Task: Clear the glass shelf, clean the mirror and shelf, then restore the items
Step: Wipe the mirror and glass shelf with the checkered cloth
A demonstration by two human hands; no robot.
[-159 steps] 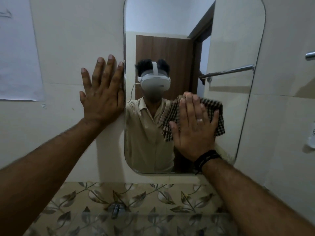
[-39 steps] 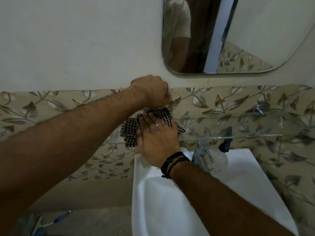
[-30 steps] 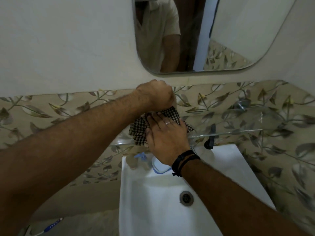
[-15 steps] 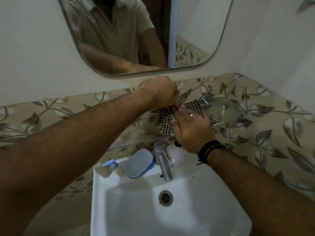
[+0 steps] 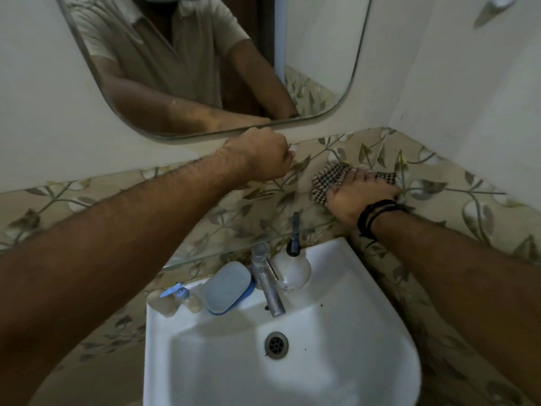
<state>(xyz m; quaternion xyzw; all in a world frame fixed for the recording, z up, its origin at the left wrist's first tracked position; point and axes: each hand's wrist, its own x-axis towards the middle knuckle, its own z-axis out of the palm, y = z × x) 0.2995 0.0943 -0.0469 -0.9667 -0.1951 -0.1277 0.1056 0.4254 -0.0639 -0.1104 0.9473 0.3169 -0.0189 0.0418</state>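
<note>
A bare glass shelf (image 5: 234, 247) runs along the leaf-patterned wall above the sink, its front edge just visible. My right hand (image 5: 355, 197) presses a black-and-white checked cloth (image 5: 329, 178) flat onto the shelf's right end. My left hand (image 5: 260, 159) is a closed fist resting against the wall near the shelf's back, just under the mirror (image 5: 205, 63). The shelf's items stand on the sink's rim: two small bottles (image 5: 175, 300), a blue soap case (image 5: 227, 287) and a round white dispenser with a black pump (image 5: 292, 268).
A white sink (image 5: 366, 332) with a metal tap (image 5: 268, 282) sits below the shelf. A side wall closes the corner at right, with a fitting (image 5: 494, 7) high on it.
My right hand has slid the cloth rightward along the shelf, away from my left fist. My view has swung to show more of the sink.
</note>
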